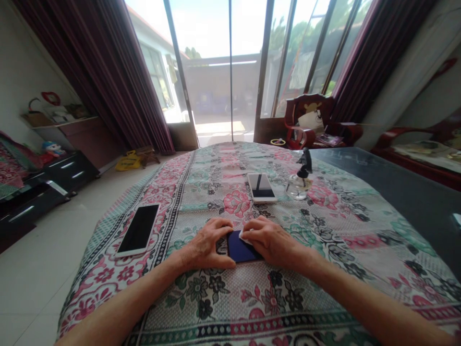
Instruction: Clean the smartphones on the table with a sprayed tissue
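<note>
A dark blue phone (238,250) lies flat on the patterned tablecloth (201,293) in front of me. My left hand (209,244) grips its left end, with the thumb at the near edge and the fingers at the far edge. Over the phone's right part, my right hand (270,239) pinches a small white cloth or tissue (246,238) against the surface. Most of that white piece is hidden under the fingers. Beyond my hands lies a white phone (262,187) with a dark screen. A larger white-framed phone or tablet (139,229) rests to the left.
A clear spray bottle (298,185) with a black trigger head stands at the back right of the round table. A dark table (418,202) adjoins on the right. Behind are a wooden chair (313,122) and glass doors; a black cabinet (46,178) is at left.
</note>
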Demonstrator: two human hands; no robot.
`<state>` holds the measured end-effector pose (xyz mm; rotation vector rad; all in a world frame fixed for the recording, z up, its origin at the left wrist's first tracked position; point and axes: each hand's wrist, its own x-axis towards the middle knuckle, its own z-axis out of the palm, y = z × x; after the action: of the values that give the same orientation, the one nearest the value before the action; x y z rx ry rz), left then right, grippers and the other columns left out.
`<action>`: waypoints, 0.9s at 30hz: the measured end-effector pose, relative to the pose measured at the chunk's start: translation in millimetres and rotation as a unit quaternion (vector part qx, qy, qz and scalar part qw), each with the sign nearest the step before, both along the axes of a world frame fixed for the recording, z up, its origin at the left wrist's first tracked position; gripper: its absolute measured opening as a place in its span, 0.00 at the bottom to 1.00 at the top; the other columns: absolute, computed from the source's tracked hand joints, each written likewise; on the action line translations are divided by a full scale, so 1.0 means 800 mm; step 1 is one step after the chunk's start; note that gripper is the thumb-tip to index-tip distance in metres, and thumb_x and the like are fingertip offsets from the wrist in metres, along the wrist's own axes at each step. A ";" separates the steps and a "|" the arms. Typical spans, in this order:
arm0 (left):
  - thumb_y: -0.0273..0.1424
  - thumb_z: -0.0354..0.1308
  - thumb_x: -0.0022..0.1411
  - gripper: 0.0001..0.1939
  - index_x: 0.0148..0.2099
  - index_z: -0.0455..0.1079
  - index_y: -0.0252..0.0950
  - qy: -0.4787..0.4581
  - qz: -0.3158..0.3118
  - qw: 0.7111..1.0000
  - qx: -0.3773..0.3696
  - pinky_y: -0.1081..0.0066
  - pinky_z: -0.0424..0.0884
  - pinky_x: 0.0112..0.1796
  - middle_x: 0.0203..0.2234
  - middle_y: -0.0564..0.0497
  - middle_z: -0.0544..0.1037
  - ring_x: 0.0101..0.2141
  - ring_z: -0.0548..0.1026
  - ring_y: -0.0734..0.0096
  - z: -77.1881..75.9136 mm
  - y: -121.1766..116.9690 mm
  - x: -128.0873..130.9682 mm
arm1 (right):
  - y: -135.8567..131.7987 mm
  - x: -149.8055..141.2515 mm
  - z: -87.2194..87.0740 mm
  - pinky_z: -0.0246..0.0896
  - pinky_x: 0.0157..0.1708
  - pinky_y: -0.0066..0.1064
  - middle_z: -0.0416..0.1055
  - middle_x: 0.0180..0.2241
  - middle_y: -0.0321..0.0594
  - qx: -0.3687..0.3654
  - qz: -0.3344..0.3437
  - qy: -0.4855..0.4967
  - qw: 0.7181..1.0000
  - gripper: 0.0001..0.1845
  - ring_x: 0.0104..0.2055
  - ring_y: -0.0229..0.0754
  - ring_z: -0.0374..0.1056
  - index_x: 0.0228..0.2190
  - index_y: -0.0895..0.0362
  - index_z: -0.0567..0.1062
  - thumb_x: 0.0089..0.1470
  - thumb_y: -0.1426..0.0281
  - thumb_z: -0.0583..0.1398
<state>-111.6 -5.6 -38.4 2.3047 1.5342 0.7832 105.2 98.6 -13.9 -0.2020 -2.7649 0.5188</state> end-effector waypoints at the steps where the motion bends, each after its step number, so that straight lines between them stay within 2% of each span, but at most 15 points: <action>1: 0.45 0.69 0.44 0.36 0.52 0.68 0.33 -0.002 -0.001 1.000 0.001 0.56 0.65 0.54 0.51 0.41 0.69 0.52 0.65 0.55 -0.001 0.000 -0.001 | -0.006 -0.007 -0.001 0.59 0.45 0.36 0.72 0.40 0.42 0.002 0.011 0.002 1.000 0.14 0.41 0.41 0.65 0.40 0.55 0.77 0.61 0.74 0.52; 7: 0.45 0.69 0.43 0.35 0.53 0.68 0.38 -0.009 0.002 1.000 -0.008 0.53 0.65 0.53 0.51 0.43 0.69 0.52 0.66 0.54 -0.006 0.002 -0.003 | -0.021 -0.022 -0.005 0.59 0.46 0.36 0.73 0.37 0.41 -0.002 0.044 0.027 0.999 0.13 0.39 0.40 0.65 0.36 0.56 0.77 0.57 0.77 0.53; 11: 0.46 0.69 0.43 0.35 0.52 0.68 0.38 -0.010 0.005 1.000 -0.009 0.52 0.64 0.53 0.51 0.43 0.69 0.52 0.66 0.53 -0.001 0.001 -0.001 | -0.005 -0.007 -0.003 0.61 0.40 0.33 0.73 0.34 0.40 -0.001 -0.027 0.013 1.000 0.12 0.35 0.39 0.66 0.31 0.55 0.79 0.51 0.79 0.56; 16: 0.47 0.68 0.44 0.35 0.52 0.67 0.37 -0.003 0.005 1.000 -0.014 0.52 0.65 0.52 0.50 0.43 0.69 0.52 0.66 0.53 0.002 -0.001 0.000 | 0.027 0.021 0.004 0.62 0.35 0.29 0.72 0.30 0.39 -0.013 -0.109 -0.011 0.994 0.11 0.32 0.38 0.67 0.26 0.54 0.79 0.48 0.78 0.57; 21: 0.51 0.68 0.41 0.39 0.52 0.67 0.36 0.014 0.039 0.999 -0.013 0.51 0.65 0.53 0.51 0.42 0.68 0.53 0.65 0.51 0.001 -0.004 -0.005 | 0.040 0.040 0.009 0.63 0.35 0.29 0.72 0.29 0.39 0.007 -0.157 -0.034 0.987 0.12 0.31 0.38 0.68 0.25 0.55 0.78 0.46 0.80 0.57; 27: 0.52 0.68 0.40 0.36 0.48 0.70 0.36 0.019 0.059 0.998 -0.007 0.53 0.65 0.52 0.49 0.42 0.69 0.52 0.66 0.53 0.002 -0.006 -0.007 | 0.017 0.023 0.000 0.63 0.41 0.34 0.73 0.37 0.41 -0.002 -0.083 0.014 0.996 0.12 0.39 0.41 0.67 0.35 0.55 0.79 0.56 0.75 0.55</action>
<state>-116.8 -10.5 -36.8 2.2475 1.6996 0.7586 123.6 112.3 -14.0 -0.4193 -2.6897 0.4809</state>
